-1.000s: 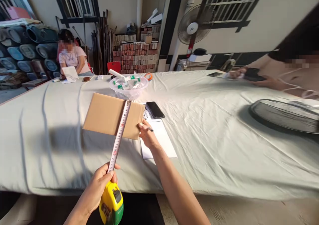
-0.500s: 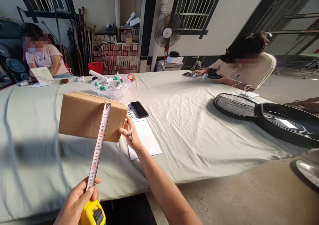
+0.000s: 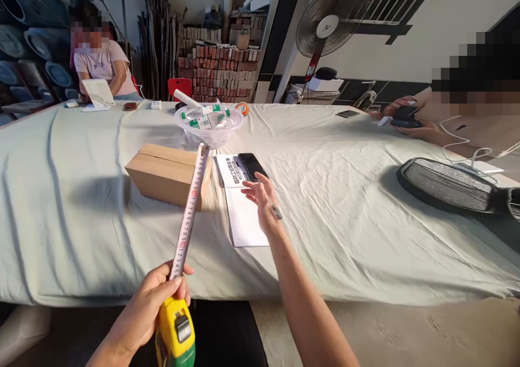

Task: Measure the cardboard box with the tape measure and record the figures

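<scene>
**Fig. Tape measure run out to a cardboard box on a cloth-covered table.**

The left hand (image 3: pixel 152 302) is clenched around a yellow-and-green tape measure (image 3: pixel 175 334) at the near table edge, thumb pressed on the blade (image 3: pixel 189 212). The blade rises away from the person, its tip at the top right end of the cardboard box (image 3: pixel 164 173). The box lies flat on the pale tablecloth (image 3: pixel 345 220), just left of a printed paper sheet (image 3: pixel 244 223). The right hand (image 3: pixel 262 196) hovers over that sheet with fingers spread and released. A pen (image 3: pixel 277 212) shows at its outer edge, though how it is held cannot be told. A black phone (image 3: pixel 252 166) lies on the sheet's far end, and a clear plastic bowl (image 3: pixel 211 126) stands behind the box. Two other people sit at the far corners.
</scene>
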The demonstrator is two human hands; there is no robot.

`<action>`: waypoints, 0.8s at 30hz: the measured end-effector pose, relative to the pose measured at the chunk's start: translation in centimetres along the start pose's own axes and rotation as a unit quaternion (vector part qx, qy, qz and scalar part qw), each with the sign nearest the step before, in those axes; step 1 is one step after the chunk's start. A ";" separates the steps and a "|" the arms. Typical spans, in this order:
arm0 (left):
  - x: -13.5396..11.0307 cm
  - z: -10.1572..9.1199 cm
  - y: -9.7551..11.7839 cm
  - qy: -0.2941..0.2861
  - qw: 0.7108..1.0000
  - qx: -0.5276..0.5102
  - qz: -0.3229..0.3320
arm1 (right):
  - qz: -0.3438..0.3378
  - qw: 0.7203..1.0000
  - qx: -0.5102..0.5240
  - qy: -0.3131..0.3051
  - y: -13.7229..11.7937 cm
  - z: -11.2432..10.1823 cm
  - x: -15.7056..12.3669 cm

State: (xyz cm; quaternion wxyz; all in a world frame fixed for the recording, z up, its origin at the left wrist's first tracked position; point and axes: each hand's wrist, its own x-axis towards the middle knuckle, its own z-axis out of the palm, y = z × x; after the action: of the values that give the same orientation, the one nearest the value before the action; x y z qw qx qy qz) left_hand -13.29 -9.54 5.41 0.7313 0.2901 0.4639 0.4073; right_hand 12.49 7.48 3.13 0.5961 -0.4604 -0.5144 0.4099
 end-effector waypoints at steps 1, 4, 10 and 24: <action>0.7 0.7 0.3 -0.022 1.000 -0.015 -0.006 | 0.008 1.000 -0.016 -0.008 -0.2 -0.8 -0.3; 3.6 3.1 1.2 -0.072 0.995 -0.058 -0.027 | 0.014 0.997 -0.071 -0.036 -0.3 -2.7 -1.4; 11.2 6.0 3.2 -0.137 0.985 -0.052 -0.086 | 0.018 0.987 -0.150 -0.048 0.4 -2.7 -2.6; 14.7 5.1 2.7 -0.178 0.938 -0.166 -0.246 | 0.028 0.972 -0.214 -0.088 1.6 -2.5 -4.0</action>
State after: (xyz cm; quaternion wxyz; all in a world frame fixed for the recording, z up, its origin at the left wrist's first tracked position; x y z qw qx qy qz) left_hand -6.04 4.33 3.09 0.9171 0.1090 0.3090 0.2272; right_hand 14.38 3.69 0.53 0.4241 -0.5538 -0.6275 0.3461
